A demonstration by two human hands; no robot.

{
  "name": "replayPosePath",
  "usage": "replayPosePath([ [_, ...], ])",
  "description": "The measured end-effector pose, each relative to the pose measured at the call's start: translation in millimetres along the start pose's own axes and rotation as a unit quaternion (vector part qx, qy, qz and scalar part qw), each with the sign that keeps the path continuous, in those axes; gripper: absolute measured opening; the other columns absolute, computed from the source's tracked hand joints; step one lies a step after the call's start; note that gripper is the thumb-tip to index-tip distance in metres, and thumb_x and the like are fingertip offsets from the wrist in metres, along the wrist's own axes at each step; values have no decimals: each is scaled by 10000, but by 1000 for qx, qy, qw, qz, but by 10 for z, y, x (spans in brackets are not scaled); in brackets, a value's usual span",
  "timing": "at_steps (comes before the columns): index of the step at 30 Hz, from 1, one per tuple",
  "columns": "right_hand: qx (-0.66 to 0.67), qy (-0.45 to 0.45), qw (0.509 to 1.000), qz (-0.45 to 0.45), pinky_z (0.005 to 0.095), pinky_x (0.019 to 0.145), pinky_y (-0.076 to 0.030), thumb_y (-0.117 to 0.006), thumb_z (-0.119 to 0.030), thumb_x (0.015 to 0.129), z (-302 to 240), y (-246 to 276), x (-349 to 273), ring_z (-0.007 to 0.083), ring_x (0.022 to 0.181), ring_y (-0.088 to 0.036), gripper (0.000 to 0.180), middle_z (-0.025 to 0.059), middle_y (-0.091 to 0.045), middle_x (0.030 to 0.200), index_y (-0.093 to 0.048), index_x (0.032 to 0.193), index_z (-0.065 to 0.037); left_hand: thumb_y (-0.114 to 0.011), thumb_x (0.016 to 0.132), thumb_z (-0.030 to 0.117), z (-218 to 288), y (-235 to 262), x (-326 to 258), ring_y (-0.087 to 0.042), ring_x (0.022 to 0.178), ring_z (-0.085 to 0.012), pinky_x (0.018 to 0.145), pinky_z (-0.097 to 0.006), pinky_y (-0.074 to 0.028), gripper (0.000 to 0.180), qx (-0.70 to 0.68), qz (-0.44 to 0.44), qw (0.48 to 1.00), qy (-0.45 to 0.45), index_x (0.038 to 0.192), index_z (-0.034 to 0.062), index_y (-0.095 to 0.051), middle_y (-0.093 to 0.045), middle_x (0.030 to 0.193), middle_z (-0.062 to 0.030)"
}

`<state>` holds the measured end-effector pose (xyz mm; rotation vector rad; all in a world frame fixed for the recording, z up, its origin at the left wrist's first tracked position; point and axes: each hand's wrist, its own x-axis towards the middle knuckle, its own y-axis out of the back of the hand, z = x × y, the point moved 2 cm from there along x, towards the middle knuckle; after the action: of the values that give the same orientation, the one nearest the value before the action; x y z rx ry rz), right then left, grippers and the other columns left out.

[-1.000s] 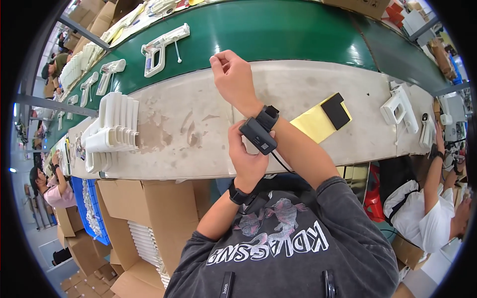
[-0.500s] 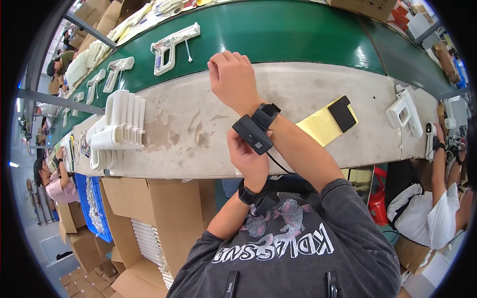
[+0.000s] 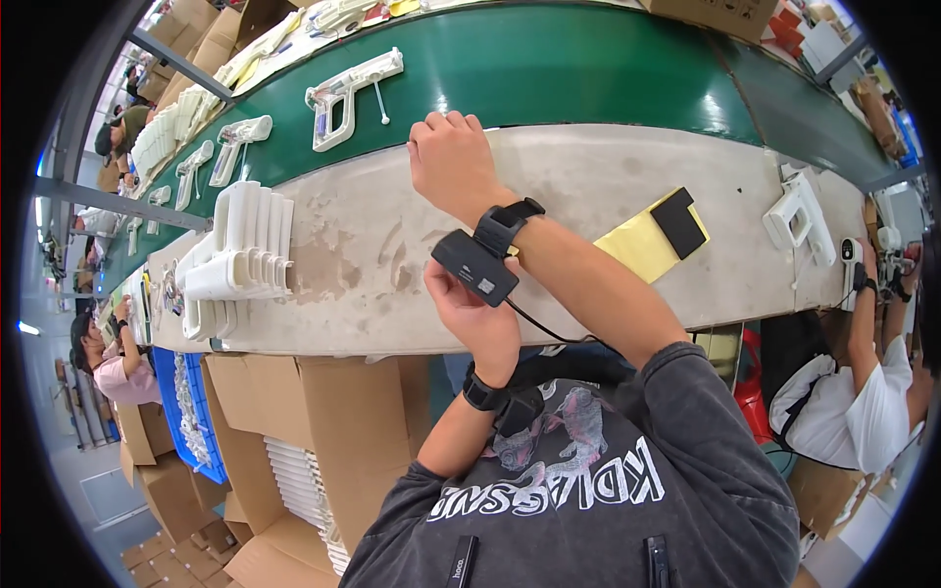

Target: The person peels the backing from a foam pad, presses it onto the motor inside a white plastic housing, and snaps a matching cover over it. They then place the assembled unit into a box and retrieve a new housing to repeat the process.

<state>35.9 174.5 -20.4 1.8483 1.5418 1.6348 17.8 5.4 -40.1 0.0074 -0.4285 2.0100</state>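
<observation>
Black box (image 3: 474, 269) farther left; long axis down-right

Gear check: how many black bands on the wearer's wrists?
2: the right-wrist band, beside the black box the left hand holds, and the left-wrist band, below that hand. More might hide under the box.

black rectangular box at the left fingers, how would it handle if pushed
The black rectangular box looks stiff, given its straight edges. Its flat face suggests it wouldn't roll. The thin black cable would probably tug or trail along.
</observation>
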Motion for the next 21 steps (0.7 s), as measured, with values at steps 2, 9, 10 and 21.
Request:
replayPosePath([
  [2,-6,-8,1000,-13,397,841,-449,-634,-184,885,16,-30,-25,260,904,-608,125,73,-640,888,-670,865,-67,-786,745,-119,-25,11,26,-573,1060,-141,865,-260,-498,617,15,6,1000,9,1233,16,-433,-521,1177,-67],
  [9,-71,36,994,-75,391,876,-434,-619,-125,824,-112,18,-39,275,952,-601,99,99,-632,931,-674,871,-58,-807,711,-127,-11,44,69,-608,961,-109,821,-233,-502,616,-9,9,1000,21,1203,13,-464,-611,1051,-55],
  [10,-77,44,993,-82,387,882,-430,-620,-119,811,-119,20,-39,276,951,-601,102,101,-631,935,-675,872,-57,-799,713,-134,9,41,71,-622,951,-111,811,-234,-516,610,-15,9,1000,19,1202,11,-464,-630,1026,-58],
  [21,110,-62,965,-230,432,884,-491,-640,-252,880,-106,-74,-125,318,956,-663,229,155,-701,955,-730,929,-47,-763,774,-107,41,86,-37,-617,990,-112,801,-236,-533,539,-14,-11,1000,2,1187,23,-443,-598,1107,-70],
])
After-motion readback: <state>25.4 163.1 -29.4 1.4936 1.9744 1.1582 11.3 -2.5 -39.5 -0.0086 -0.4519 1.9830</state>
